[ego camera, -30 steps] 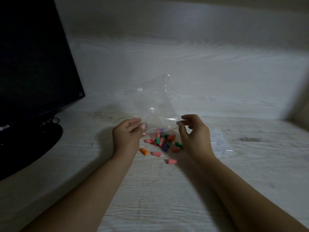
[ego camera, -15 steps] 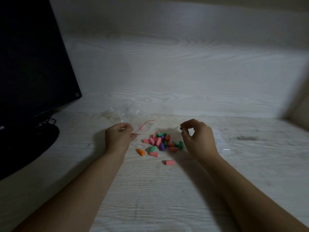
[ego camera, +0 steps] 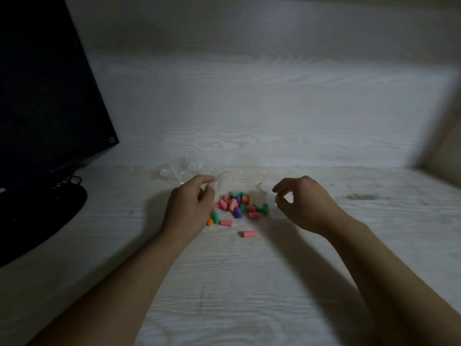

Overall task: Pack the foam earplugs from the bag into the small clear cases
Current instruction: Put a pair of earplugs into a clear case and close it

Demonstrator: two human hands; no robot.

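Several foam earplugs in pink, green, purple and orange lie in a loose pile on the white wood-grain desk, and one pink plug lies apart in front. The empty clear bag with a red zip strip lies crumpled behind my left hand, whose fingertips pinch its edge. My right hand hovers just right of the pile, fingers loosely curled, thumb and forefinger apart with nothing between them. Something faint and clear lies beside its forefinger; I cannot tell what it is.
A black monitor on a round black stand with cables fills the left side. A white panel closes the back of the desk, and a side wall rises at the far right.
The bag, held up over the desk by both hands, spilled its earplugs and was carried back left by my left hand. My right hand let go of it.
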